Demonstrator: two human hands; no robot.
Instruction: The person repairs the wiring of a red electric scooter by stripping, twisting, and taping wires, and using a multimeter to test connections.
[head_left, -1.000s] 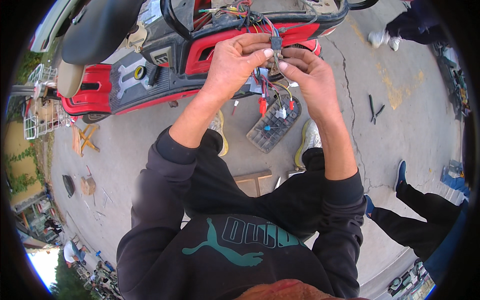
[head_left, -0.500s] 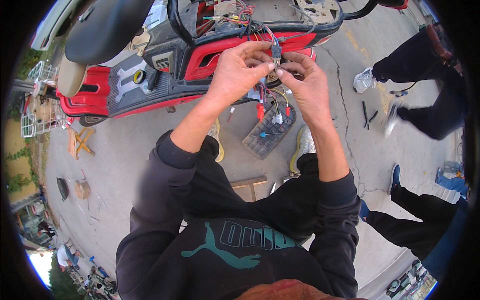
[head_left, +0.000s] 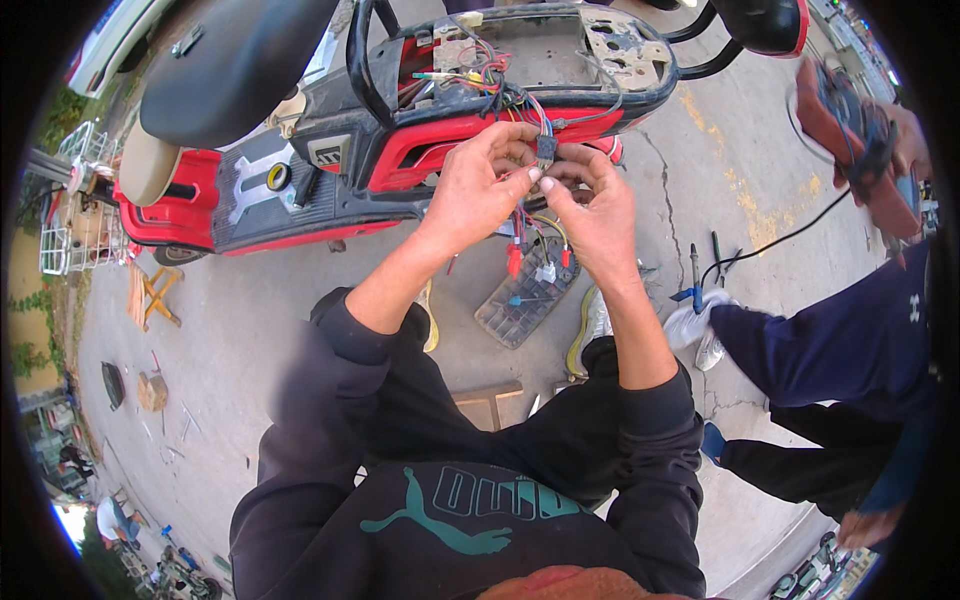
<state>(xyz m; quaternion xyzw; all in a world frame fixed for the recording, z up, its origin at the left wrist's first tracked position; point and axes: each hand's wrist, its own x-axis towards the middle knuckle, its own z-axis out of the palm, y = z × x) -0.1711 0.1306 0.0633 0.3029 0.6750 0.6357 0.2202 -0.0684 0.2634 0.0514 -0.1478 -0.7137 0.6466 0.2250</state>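
One scooter [head_left: 400, 168], two wearer's hands [head_left: 475, 195] [head_left: 595, 210], one black connector [head_left: 546, 147], two red plugs [head_left: 514, 262] [head_left: 566, 258], one black panel [head_left: 502, 318], one tape roll [head_left: 287, 179], one yellow stool [head_left: 158, 297].

Connector [head_left: 546, 147] – dark matt plastic; wires [head_left: 540, 117] plastic-coated. Scooter panel [head_left: 388, 173] glossy red plastic, seat [head_left: 235, 85] smooth black, soft sheen. Cover [head_left: 503, 323] matt grey ribbed plastic. Stool [head_left: 158, 298] wood. Sweatshirt [head_left: 330, 550] matt cloth – ground [head_left: 270, 310] rough, matt, concrete-like.
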